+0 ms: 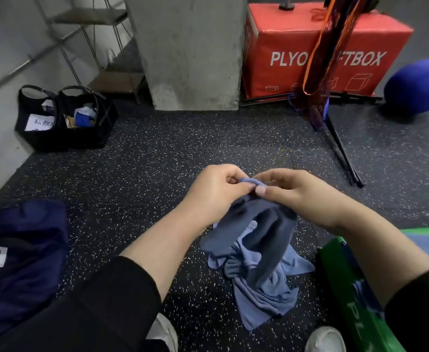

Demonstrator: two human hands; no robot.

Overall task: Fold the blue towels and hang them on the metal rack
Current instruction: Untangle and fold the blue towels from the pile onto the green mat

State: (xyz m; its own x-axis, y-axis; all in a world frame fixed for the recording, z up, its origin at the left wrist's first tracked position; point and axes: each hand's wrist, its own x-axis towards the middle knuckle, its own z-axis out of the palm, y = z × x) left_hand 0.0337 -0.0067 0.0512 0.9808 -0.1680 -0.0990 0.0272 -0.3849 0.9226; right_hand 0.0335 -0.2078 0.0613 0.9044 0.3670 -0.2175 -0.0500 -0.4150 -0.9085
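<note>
1. Both hands meet at one rolled edge of the blue towel (252, 252). The left hand (217, 190) pinches that edge from the left, and the right hand (297, 194) pinches it just beside, thumb and fingertips nearly touching the left's. So each grip is closed on cloth, not free.
2. The held edge runs roughly left to right between the hands. The rest of the towel hangs down and toward the person, its lower part bunched on the speckled floor (145, 174) between the white shoes (325, 339).
3. Neither hand is nearer: both sit on the same short stretch, so finding the corners probably means sliding the hands apart along the edge.
4. The towel is a soft, muted blue, crumpled and twisted, with no fold set yet. It may be more than one cloth; the heap is too tangled to tell.
5. The metal rack (94, 47) stands well away at upper left, beside the concrete pillar (190, 52).
</note>
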